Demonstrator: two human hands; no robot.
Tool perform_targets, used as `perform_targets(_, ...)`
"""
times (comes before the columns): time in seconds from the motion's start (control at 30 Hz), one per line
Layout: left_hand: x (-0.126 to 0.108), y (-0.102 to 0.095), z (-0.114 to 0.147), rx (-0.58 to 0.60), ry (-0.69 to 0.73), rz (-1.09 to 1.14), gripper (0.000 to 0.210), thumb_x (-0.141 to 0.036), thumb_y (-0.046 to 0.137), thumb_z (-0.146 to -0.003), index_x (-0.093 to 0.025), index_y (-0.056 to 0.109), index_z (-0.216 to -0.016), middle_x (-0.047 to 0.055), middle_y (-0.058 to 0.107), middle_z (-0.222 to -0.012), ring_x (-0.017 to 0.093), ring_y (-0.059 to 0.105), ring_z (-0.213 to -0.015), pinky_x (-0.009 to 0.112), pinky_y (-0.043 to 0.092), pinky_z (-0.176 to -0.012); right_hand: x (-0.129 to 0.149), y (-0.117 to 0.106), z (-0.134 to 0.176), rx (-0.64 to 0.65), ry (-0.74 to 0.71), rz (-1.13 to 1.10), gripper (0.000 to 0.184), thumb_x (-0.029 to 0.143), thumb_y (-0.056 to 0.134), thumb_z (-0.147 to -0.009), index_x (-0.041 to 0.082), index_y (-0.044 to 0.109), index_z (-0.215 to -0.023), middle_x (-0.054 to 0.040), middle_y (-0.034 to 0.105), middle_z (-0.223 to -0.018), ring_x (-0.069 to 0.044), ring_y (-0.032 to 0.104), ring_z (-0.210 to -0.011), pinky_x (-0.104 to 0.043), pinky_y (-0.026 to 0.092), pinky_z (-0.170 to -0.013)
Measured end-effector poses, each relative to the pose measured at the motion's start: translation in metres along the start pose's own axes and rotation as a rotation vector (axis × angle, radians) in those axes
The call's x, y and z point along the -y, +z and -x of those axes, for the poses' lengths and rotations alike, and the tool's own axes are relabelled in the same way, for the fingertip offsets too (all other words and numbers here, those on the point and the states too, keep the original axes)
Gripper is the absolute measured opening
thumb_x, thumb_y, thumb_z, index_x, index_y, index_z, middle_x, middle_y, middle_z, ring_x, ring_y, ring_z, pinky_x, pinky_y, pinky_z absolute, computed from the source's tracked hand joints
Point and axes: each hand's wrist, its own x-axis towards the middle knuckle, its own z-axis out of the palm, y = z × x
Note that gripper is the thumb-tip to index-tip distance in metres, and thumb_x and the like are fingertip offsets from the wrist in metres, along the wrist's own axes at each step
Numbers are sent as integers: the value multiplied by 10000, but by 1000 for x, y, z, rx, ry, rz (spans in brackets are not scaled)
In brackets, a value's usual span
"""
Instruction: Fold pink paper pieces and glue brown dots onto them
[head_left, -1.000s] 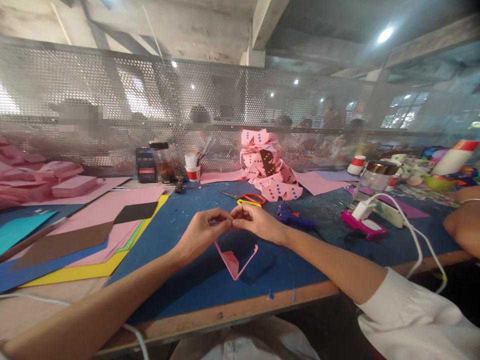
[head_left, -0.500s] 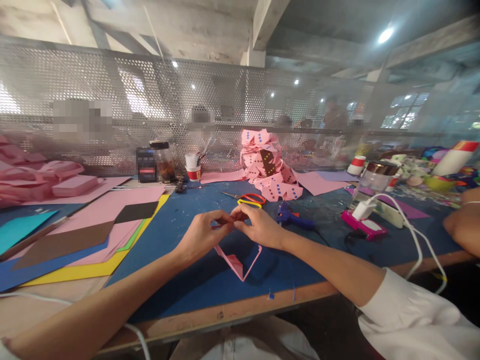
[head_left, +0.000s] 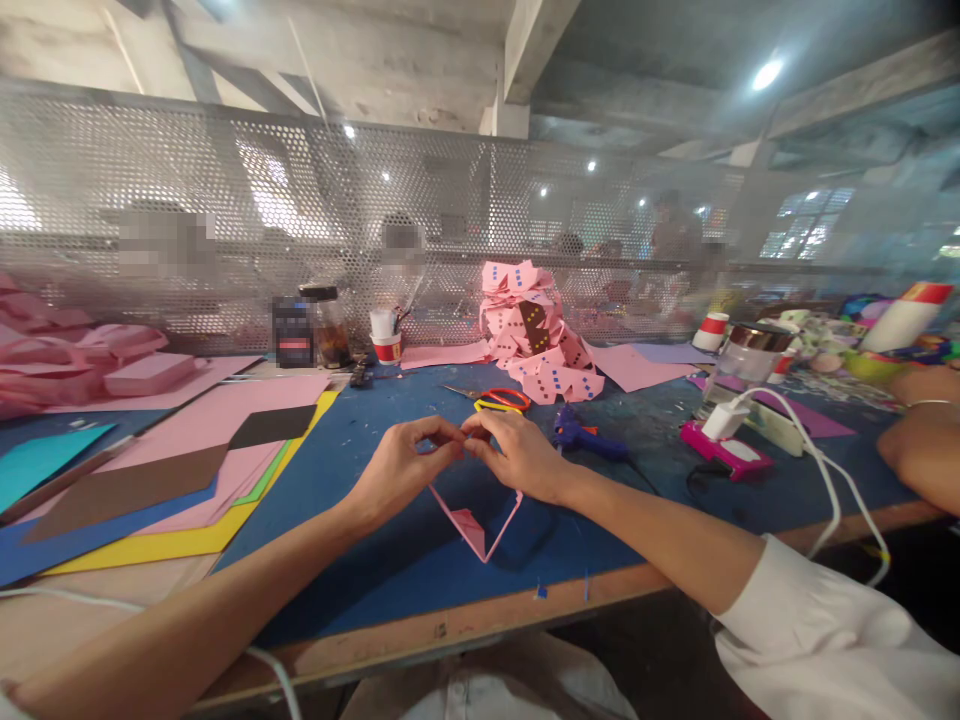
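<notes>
Pink strip (head_left: 469,527) bent in a V, corner pointing twd the wearer, long arms running up & away, L arm to the L hand (head_left: 411,457), R arm to behind the R hand (head_left: 525,455). Thin, matte, sheet-like stuff w/ a triangular fold inside. Both hands pinching, fingertips nearly touching, strip's top end in the grip, mostly hidden; V sits just below, over the blue bench (head_left: 337,575).

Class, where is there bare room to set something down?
Bare blue tabletop lies left of the V-shaped pink strip, between left hand and wooden table edge, and right of that strip, between right hand and blue scraps. Crowded: left, under layered coloured sheets, and far right, behind the clear lidded jar.
</notes>
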Motion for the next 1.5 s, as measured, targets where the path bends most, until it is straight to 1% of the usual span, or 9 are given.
perform_targets(0.2, 2, 1, -4, -7, -88, 194, 207, -332, 609, -822, -149, 695, -867, 35, 708, -784, 185, 647, -775, 265, 486, -715, -4, 1, -3, -5, 71, -173, 163, 304, 506, -976, 221, 616, -1061, -18, 683, -862, -165, 652, -826, -296, 462, -806)
perform_targets(0.37, 6, 2, -6, -23, -122, 242, 235, -351, 636, -811, -139, 693, -897, 47, 712, -807, 179, 643, -768, 264, 486, -697, -3, 0, -3, -16, 132, -259, 212, 322, 434, -1004, 211, 608, -1054, -2, 669, -800, -148, 651, -776, -280, 473, -770)
perform_targets(0.57, 10, 2, -5, -23, -107, 265, 244, -363, 649, -822, -150, 662, -940, 46, 712, -838, 180, 659, -801, 274, 507, -725, -4, -2, -4, -14, 135, -286, 138, 303, 508, -967, 205, 604, -951, -3, 673, -802, -150, 655, -778, -277, 481, -772)
perform_targets(0.73, 10, 4, -6, -34, -100, 269, 224, -339, 661, -803, -150, 647, -923, 51, 706, -838, 188, 670, -793, 295, 529, -734, -5, 0, -3, -10, 126, -227, 126, 290, 510, -960, 213, 592, -904, -5, 677, -813, -158, 649, -785, -290, 473, -770)
perform_targets(0.93, 11, 5, -6, -10, -102, 261, 216, -343, 660, -814, -161, 652, -930, 52, 725, -864, 202, 688, -841, 305, 529, -773, -5, 1, -2, -41, 78, -69, 135, 264, 472, -974, 221, 551, -874, -8, 664, -811, -161, 619, -770, -287, 443, -747)
perform_targets(1.1, 7, 4, -4, -15, -130, 189, 232, -385, 641, -834, -156, 659, -865, 52, 726, -825, 211, 693, -801, 280, 512, -672, -5, 0, -2, -59, 56, -8, 140, 270, 465, -980, 216, 540, -875, -19, 647, -832, -166, 603, -789, -285, 430, -754)
perform_targets(1.23, 5, 4, -4, -9, -139, 175, 267, -417, 641, -837, -152, 661, -865, 53, 730, -824, 196, 686, -723, 272, 496, -626, -6, -1, -1, -60, 50, -23, 130, 282, 454, -989, 221, 557, -938, -19, 647, -849, -169, 608, -819, -288, 434, -778)
perform_targets(1.37, 7, 5, -4, -2, -125, 167, 265, -416, 638, -845, -153, 667, -858, 51, 733, -825, 200, 685, -753, 273, 497, -654, -8, 0, -1, -50, 34, -17, 142, 278, 446, -995, 220, 557, -929, -19, 648, -846, -167, 610, -820, -285, 433, -783)
perform_targets(1.5, 11, 6, -4, 20, -96, 149, 285, -433, 637, -849, -157, 685, -906, 55, 741, -861, 213, 687, -805, 290, 497, -714, -10, 3, -2, -63, 5, 62, 125, 234, 458, -984, 214, 544, -896, -25, 646, -839, -167, 602, -820, -282, 420, -777)
